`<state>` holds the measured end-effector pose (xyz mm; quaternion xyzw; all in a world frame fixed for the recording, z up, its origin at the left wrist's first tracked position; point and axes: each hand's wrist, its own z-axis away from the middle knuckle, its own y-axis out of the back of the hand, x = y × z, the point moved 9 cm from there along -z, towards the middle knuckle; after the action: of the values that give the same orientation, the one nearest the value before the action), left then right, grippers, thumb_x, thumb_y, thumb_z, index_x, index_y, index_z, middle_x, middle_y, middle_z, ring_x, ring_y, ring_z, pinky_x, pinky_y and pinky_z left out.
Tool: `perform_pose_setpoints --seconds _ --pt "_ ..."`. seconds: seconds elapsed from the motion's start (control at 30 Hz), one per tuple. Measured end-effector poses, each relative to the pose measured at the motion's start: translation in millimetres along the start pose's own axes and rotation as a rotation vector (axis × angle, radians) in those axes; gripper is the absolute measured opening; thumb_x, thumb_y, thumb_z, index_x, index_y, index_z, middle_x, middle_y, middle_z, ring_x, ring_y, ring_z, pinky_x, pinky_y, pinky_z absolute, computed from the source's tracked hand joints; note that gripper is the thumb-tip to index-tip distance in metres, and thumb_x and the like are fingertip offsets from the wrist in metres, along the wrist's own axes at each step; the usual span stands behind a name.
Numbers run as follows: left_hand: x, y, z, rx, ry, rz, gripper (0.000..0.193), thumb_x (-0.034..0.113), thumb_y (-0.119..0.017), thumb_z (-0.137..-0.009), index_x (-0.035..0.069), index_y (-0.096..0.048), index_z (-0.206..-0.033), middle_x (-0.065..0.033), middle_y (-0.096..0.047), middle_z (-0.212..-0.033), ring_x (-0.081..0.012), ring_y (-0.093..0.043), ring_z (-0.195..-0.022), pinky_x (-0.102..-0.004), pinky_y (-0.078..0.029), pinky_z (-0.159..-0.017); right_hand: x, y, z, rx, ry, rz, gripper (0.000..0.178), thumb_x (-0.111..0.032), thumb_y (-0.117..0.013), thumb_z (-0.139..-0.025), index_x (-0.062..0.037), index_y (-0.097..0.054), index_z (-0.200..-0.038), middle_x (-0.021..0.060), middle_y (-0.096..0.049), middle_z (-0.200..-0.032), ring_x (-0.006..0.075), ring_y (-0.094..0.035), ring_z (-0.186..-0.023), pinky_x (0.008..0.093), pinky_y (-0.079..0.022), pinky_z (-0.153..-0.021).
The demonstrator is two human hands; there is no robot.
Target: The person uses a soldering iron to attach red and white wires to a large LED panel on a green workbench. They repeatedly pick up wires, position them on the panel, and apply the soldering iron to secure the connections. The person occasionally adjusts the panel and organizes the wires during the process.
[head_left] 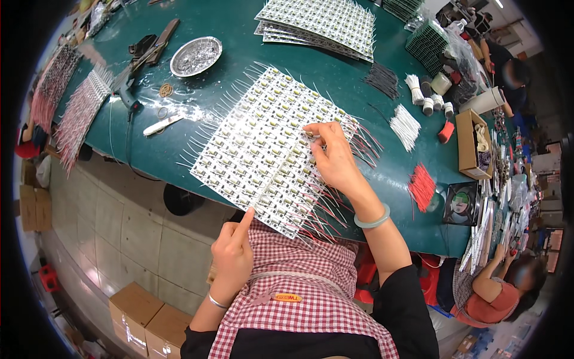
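A large white panel of circuit boards (248, 140), covered with rows of small greenish parts, lies tilted across the table's near edge. Thin white wires fringe its left side, and red and white wires stick out on its right. My left hand (232, 254) is at the panel's near corner, index finger stretched out with its tip on the edge and the other fingers curled. Over the right half of the panel, my right hand (332, 152) has thumb and index finger bent together at one of the parts. Whatever is between those fingertips is too small to make out.
On the green table (263, 54) are a metal bowl (196, 57), a hot glue gun (127, 93), a white-handled tool (162, 125) and stacked panels (320, 27). Black, white (405, 127) and red wire bundles (422, 188) lie rightward, near an open carton (474, 143). Co-workers sit at right.
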<state>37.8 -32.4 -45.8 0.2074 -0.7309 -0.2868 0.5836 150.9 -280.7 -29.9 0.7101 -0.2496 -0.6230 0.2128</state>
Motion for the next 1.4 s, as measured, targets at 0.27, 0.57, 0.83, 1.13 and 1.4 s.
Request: perform_pose_setpoints --seconds 0.27,0.57,0.83,1.13,1.4 --pt "-1.7 -6.5 -13.6 0.016 -0.025 0.085 0.046 -0.009 -0.061 -0.087 0.010 -0.068 -0.129 -0.0103 -0.057 -0.077 -0.0226 -0.056 -0.061 -0.0329 -0.046 -0.057 12.2 1.9 -0.5 -0.009 -0.125 -0.119 0.032 0.002 -0.053 -0.091 0.0004 -0.061 -0.121 0.0157 -0.054 -0.113 0.0216 -0.059 -0.090 0.0330 -0.049 -0.082" --pt "-26.3 -20.3 -12.8 -0.083 0.224 0.470 0.032 -0.005 -0.059 -0.095 0.002 -0.068 -0.125 -0.0114 -0.069 -0.089 -0.0105 -0.061 -0.078 -0.0264 -0.049 -0.071 22.1 0.4 -2.1 -0.024 -0.243 -0.290 0.033 0.003 -0.055 -0.091 0.0012 -0.060 -0.123 0.0129 -0.050 -0.112 0.0175 -0.057 -0.091 0.0290 -0.059 -0.072" --pt "-39.8 -32.3 -9.3 -0.129 0.415 0.722 0.030 -0.003 -0.057 -0.097 -0.004 -0.066 -0.125 -0.0145 -0.072 -0.115 -0.0106 -0.064 -0.100 -0.0231 -0.049 -0.087 31.4 -2.0 -5.8 -0.099 -0.331 -0.367 0.030 -0.002 -0.051 -0.096 0.0015 -0.060 -0.125 0.0120 -0.047 -0.112 0.0161 -0.058 -0.088 0.0302 -0.063 -0.071" --pt "-12.8 -19.3 -22.0 -0.129 0.196 0.432 0.037 -0.006 -0.059 -0.094 0.005 -0.067 -0.128 -0.0069 -0.065 -0.083 -0.0084 -0.052 -0.070 -0.0222 -0.042 -0.063 39.3 -4.3 -9.0 -0.134 -0.460 -0.405 0.025 -0.004 -0.045 -0.102 -0.0019 -0.064 -0.119 0.0044 -0.052 -0.088 0.0086 -0.058 -0.074 0.0260 -0.061 -0.062" --pt "-6.6 -13.3 -22.5 -0.132 0.293 0.455 0.037 -0.008 -0.057 -0.094 0.003 -0.067 -0.128 -0.0050 -0.067 -0.085 -0.0054 -0.048 -0.068 -0.0225 -0.041 -0.060 28.0 5.1 -16.9 -0.070 -0.326 -0.195 0.023 0.001 -0.045 -0.099 0.0028 -0.067 -0.107 0.0082 -0.057 -0.090 0.0110 -0.060 -0.065 0.0261 -0.060 -0.053"
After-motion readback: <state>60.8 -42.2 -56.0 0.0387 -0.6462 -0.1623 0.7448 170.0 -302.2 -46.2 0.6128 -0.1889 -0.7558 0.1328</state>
